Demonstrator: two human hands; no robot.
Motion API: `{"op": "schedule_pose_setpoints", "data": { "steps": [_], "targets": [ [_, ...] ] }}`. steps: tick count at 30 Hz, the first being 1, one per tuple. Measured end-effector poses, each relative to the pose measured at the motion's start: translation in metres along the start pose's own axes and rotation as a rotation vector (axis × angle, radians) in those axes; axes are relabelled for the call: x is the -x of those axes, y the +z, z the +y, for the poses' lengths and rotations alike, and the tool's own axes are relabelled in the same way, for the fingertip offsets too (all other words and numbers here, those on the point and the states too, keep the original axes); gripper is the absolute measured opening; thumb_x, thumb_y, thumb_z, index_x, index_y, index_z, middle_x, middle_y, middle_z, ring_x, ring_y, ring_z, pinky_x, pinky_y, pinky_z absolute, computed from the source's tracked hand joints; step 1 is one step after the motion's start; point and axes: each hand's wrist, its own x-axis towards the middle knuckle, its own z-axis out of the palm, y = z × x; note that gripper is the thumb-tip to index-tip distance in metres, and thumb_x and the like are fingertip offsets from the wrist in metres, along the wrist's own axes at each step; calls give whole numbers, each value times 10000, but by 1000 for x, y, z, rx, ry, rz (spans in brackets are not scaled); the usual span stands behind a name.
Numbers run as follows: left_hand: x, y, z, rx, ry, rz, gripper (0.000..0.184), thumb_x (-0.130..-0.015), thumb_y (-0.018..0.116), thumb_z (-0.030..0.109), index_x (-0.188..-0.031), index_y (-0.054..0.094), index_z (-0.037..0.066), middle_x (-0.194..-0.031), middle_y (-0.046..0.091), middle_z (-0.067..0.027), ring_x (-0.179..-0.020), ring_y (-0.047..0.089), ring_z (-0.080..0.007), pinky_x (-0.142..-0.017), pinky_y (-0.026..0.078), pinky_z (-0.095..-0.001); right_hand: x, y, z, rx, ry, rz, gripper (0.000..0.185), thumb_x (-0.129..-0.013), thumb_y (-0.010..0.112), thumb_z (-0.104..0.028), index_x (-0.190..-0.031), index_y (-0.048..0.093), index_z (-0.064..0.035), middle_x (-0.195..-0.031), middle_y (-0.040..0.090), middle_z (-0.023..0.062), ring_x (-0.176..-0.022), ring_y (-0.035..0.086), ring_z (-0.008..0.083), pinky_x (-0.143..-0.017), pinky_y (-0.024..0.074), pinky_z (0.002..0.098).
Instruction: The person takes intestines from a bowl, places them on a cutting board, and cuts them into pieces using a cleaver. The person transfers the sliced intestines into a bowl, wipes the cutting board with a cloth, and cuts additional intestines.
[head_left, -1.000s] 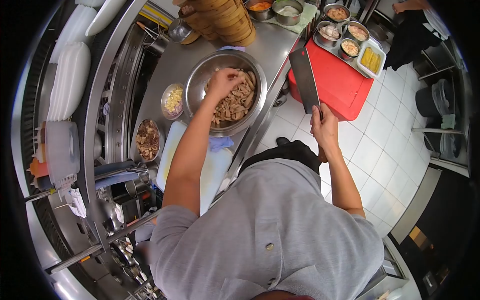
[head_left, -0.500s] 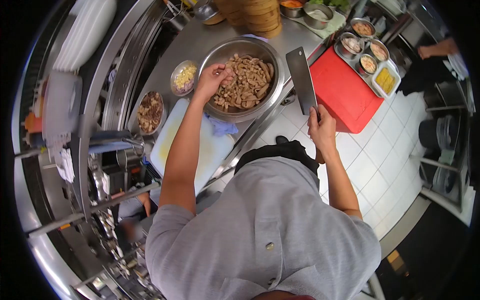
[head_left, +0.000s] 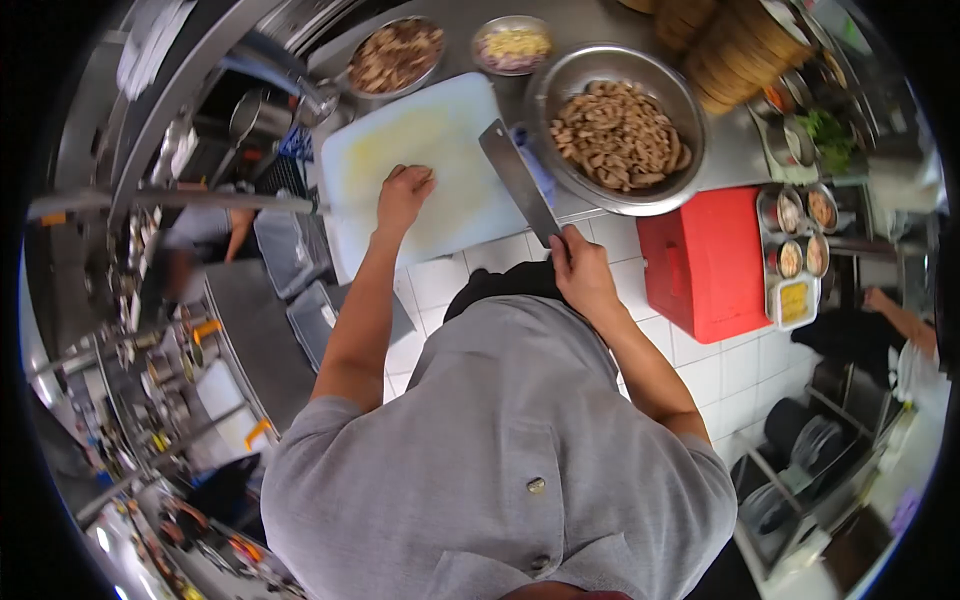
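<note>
My right hand (head_left: pixel 583 268) grips the handle of a cleaver (head_left: pixel 522 188), whose broad blade angles up and left over the near right part of the cutting board. The white cutting board (head_left: pixel 465 130) has a yellowish stain across its middle. Above it is my left hand (head_left: pixel 405 195), fingers curled together; whatever they hold, if anything, is too small to make out. To the board's right, a large steel bowl (head_left: pixel 697 150) holds cooked-looking meat strips (head_left: pixel 622 135). A bluish cloth (head_left: pixel 540 172) lies between board and bowl, partly hidden by the blade.
Behind the board stand a bowl of sliced brown food (head_left: pixel 395 58) and a bowl of chopped yellow and purplish pieces (head_left: pixel 512 46). Bamboo steamers (head_left: pixel 745 50) are stacked at back right. A red box (head_left: pixel 705 265) stands right, beside small food containers (head_left: pixel 792 258). Another person's arm (head_left: pixel 900 318) shows far right.
My left hand has left the meat bowl and is now over the cutting board. The cleaver has come leftward to the board's edge. My view has turned left.
</note>
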Motion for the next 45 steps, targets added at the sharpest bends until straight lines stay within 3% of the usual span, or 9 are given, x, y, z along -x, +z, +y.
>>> {"op": "schedule_pose_setpoints", "data": {
  "steps": [9,12,14,16,23,29,33,37,45],
  "targets": [
    [49,-29,-13,158,-110,132,372,-864,822,173,-1207,725,69,-1032,707,-104,-817,691,-257,-755,580,-385,-33,89,-67,275,-224,-82,188,-1050,567,-194,-1018,517,-16,-833,696,249,-729,671,494,-651,509,613],
    [57,-39,-14,194,-154,144,363,-874,811,174,-1211,723,75,-1049,711,-105,-824,691,-259,-759,578,-385,-41,116,-51,403,-178,-85,162,-1053,555,-176,-1025,528,-19,-760,660,275,-737,663,502,-646,507,601],
    [54,-39,-13,223,-162,163,357,-878,805,173,-1211,721,77,-1057,713,-105,-828,691,-262,-762,578,-386,-52,126,-34,531,-33,-247,178,-1063,524,-206,-1064,507,-29,-861,711,246,-788,691,498,-680,540,605],
    [49,-36,-12,242,-87,120,342,-883,796,167,-1206,721,85,-1059,715,-104,-827,691,-269,-765,578,-394,-55,122,-38,545,-50,-230,176,-1065,519,-208,-1073,514,-32,-869,715,252,-803,694,499,-688,545,601],
    [32,-24,-20,156,-12,126,319,-863,798,132,-1168,716,86,-1036,711,-107,-831,693,-271,-765,578,-404,-54,112,-49,452,40,-163,188,-1065,526,-227,-1103,529,-44,-847,713,266,-806,696,506,-692,550,596],
    [36,-43,-23,221,-115,129,312,-837,803,97,-1127,690,72,-1008,706,-111,-830,697,-262,-751,579,-403,-31,123,-63,469,31,-182,197,-1064,535,-239,-1058,555,-44,-814,698,284,-813,689,520,-701,538,626],
    [28,-30,-18,225,-45,52,348,-835,803,112,-1157,681,59,-1044,699,-128,-889,699,-301,-801,575,-430,-40,123,-45,552,90,-249,207,-1066,530,-246,-1049,564,-42,-832,705,288,-822,690,520,-737,540,626],
    [21,-1,-14,68,109,69,378,-845,788,116,-1198,678,39,-1107,683,-153,-944,693,-348,-853,567,-454,-35,90,-41,311,36,-151,204,-1060,551,-224,-1036,562,-23,-848,696,309,-844,669,538,-731,515,610],
    [-11,21,-1,211,53,-76,407,-859,755,86,-1254,677,22,-1123,660,-165,-959,687,-358,-852,566,-446,-32,63,-26,243,158,-17,207,-1047,590,-193,-966,568,-5,-793,661,318,-805,634,552,-673,468,589]
  ]
}}
